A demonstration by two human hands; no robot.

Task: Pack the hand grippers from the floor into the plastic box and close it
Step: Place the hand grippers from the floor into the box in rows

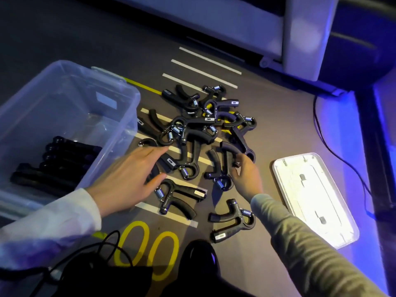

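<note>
Left hand [130, 179] spread over floor pile of grippers [199, 133], right hand [246, 174] pinching one beside box [70, 116] — risk: tangled springs and handles drag neighbours up, lift slips.

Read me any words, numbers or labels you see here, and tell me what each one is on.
"00": big yellow digits painted on the floor, cut off at the left, so possibly part of a longer number.
White print on a hand gripper in the pile: too blurred to read.
Small pale panels on several gripper handles: too small to read.
Pale sticker on the plastic box: nothing legible.
White lid: no text visible.
</note>
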